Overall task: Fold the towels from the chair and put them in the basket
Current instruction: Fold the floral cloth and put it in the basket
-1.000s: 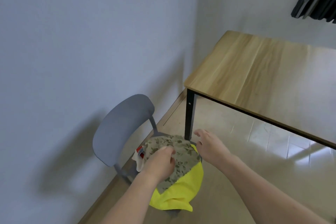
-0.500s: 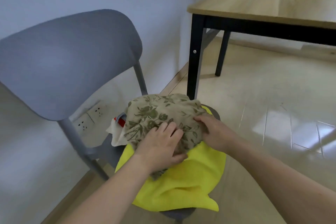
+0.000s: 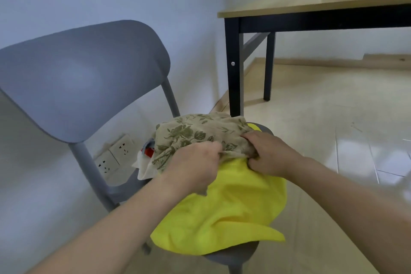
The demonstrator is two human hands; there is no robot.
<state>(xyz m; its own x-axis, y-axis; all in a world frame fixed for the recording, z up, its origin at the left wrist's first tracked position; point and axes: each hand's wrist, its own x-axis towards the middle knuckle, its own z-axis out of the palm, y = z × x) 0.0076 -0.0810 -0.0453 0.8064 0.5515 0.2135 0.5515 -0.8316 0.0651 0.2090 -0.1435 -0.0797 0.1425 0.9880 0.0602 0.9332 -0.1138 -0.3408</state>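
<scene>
A beige towel with a green leaf print point(image 3: 195, 131) lies bunched on top of a pile on the grey chair point(image 3: 82, 78). My left hand point(image 3: 193, 167) grips its near left part, fingers curled into the cloth. My right hand point(image 3: 269, 153) grips its near right edge. Under it spreads a bright yellow towel point(image 3: 226, 211), draping over the seat's front. At the pile's left a white cloth with a red and blue patch point(image 3: 146, 153) pokes out. No basket is in view.
A wooden table with black legs point(image 3: 233, 73) stands just behind the chair at the right. A pale wall with two sockets point(image 3: 113, 155) runs along the left. Glossy tiled floor point(image 3: 333, 129) lies to the right.
My head has come down close to the chair. Both hands went from reaching and lying flat on the leaf-print towel to gripping it, bunching the cloth up off the yellow towel.
</scene>
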